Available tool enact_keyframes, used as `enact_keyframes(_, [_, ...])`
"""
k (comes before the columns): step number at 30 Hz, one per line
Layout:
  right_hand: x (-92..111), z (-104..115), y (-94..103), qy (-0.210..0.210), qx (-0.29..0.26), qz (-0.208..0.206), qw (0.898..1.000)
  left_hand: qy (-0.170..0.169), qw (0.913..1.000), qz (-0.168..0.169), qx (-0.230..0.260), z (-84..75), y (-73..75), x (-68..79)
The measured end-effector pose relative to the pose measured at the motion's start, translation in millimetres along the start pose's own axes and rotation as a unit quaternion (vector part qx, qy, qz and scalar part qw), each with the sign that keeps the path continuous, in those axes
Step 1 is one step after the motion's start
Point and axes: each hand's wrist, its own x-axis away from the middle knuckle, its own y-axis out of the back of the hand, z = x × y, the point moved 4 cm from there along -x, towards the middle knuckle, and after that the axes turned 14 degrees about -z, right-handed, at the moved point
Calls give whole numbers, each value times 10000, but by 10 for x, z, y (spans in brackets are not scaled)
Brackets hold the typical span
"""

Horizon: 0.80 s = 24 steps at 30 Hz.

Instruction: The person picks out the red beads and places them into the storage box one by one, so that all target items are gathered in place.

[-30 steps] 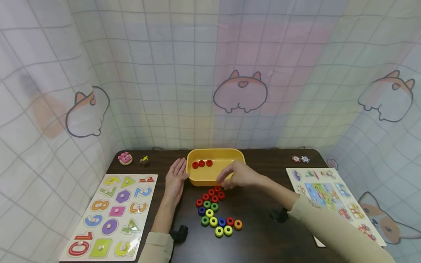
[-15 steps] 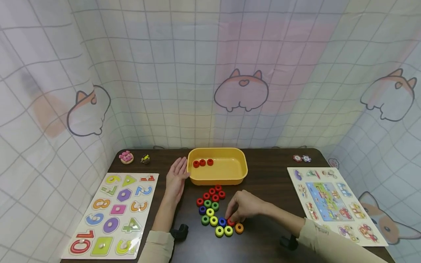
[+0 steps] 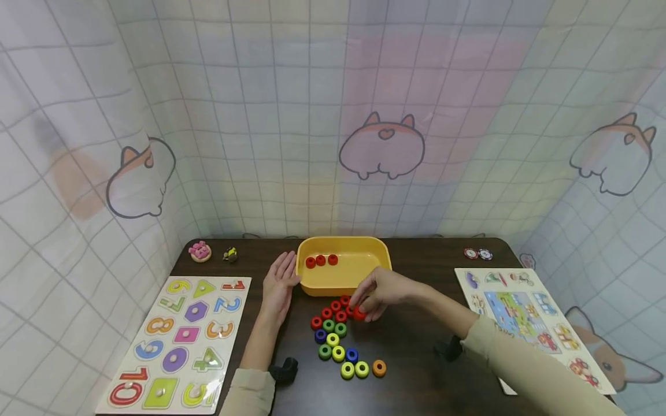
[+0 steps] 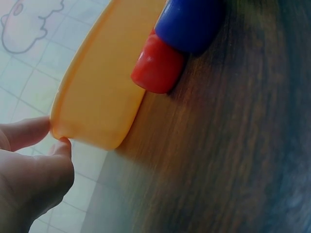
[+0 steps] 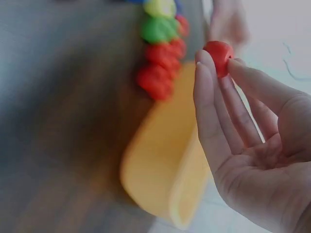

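Observation:
My right hand [image 3: 385,292] pinches a red bead [image 5: 219,57] between thumb and fingertips, just in front of the yellow tray [image 3: 346,292]. In the head view this bead overlaps the cluster of red beads [image 3: 335,305]. My left hand [image 3: 277,292] lies at the tray's left end, its fingers straight and its thumb at the rim; the left wrist view has the thumb and a finger [image 4: 29,132] right at the rim. Inside the tray, 3 red beads [image 3: 321,260] sit in a row at the left. A blue bead [image 4: 189,24] appears large in the left wrist view.
Green [image 3: 340,330], yellow [image 3: 339,353] and blue beads [image 3: 351,355] trail toward the front, with an orange bead [image 3: 379,368] at the right. A number puzzle board [image 3: 177,346] lies left and a picture puzzle board [image 3: 525,323] right. Small figures and poker chips [image 3: 477,254] lie at the back.
My right hand went from the tray's front edge down to the red bead beside the orange one, took hold of it and brought it up toward the tray. My left hand stayed in place.

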Motion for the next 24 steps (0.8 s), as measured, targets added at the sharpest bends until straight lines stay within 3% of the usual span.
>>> enact_keyframes(5, [-383,217,331,-160,-37,-472,9987,-44,10000,8,-16,8,11,3])
enact_keyframes(11, [-872,111,570,-661,9,-1203,9905,-146,9998,98,30,22,10,12])
enact_keyframes(16, [-1155,-134,573,-916,-77,-1740,9804,-109,9999,57,-33,48,22,16])
enact_keyframes(24, [-1366,-314,394,-692,110,-2460,9667,-139,9999,28,-87,10,15,1])
